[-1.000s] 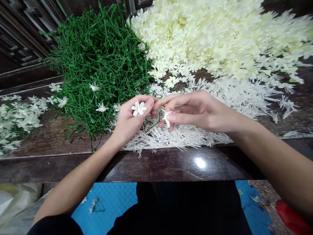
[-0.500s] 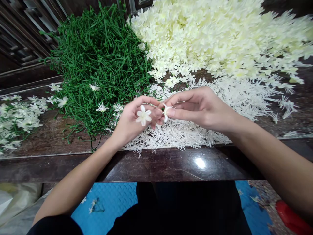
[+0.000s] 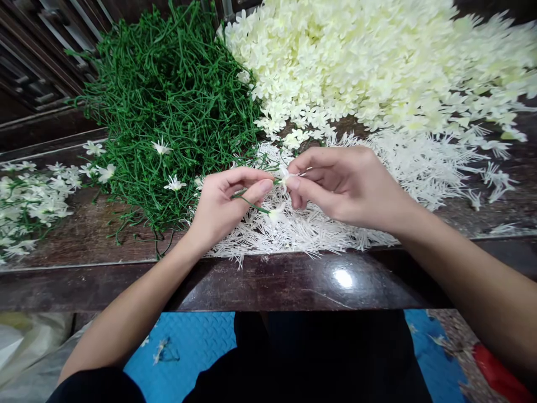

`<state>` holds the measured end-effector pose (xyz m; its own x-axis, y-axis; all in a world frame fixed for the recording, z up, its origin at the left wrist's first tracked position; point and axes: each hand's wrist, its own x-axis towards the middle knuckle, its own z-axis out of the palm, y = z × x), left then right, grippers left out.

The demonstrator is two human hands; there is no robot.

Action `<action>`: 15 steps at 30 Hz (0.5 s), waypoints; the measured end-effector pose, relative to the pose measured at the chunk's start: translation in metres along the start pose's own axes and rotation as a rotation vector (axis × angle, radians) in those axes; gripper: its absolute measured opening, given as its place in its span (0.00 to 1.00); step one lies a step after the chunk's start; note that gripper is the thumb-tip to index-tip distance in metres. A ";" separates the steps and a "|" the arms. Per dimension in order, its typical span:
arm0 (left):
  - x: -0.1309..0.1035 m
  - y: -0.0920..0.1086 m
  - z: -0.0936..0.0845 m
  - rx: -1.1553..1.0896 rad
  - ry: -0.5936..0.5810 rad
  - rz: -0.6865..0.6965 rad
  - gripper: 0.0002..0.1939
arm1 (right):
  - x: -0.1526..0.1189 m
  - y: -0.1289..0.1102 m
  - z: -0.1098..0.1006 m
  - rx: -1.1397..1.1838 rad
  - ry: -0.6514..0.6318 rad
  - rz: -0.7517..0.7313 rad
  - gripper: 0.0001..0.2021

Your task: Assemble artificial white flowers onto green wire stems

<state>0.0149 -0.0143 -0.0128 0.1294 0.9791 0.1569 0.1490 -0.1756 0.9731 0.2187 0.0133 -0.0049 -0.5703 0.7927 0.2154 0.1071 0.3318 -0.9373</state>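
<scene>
The left hand pinched a thin green stem between its thumb and first finger, near the right side of the green pile. A green tip poked out past those fingers toward the right hand. The right thumb and first finger pinched a white flower, right at that tip. Another flower hung on a bit of stem below the left thumb.

White sprigs spread under the hands and on to the right of the green pile. Cream petals made a big heap to the right of the green pile, up behind the hands. The table's front edge ran nearer the person than the green pile. Between the two arms there was a wide gap over that edge.

The right fingers hid part of the pinched flower, so I couldn't tell if the tip was in it. The hanging flower was blurry against the sprigs. The cream petals were cut off at the top.
</scene>
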 end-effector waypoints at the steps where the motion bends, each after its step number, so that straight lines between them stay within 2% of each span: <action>1: 0.000 0.000 0.001 0.014 0.003 0.001 0.04 | 0.000 0.000 0.001 -0.004 0.012 -0.009 0.04; 10: -0.003 0.002 0.005 0.058 -0.046 0.036 0.04 | 0.000 0.000 0.002 -0.082 0.024 -0.043 0.04; 15: -0.004 -0.006 0.003 0.134 -0.071 0.127 0.07 | 0.000 -0.003 0.002 -0.183 0.009 -0.021 0.03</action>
<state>0.0163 -0.0178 -0.0195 0.2242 0.9391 0.2604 0.2558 -0.3145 0.9142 0.2169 0.0115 -0.0029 -0.5668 0.7889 0.2374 0.2425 0.4352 -0.8671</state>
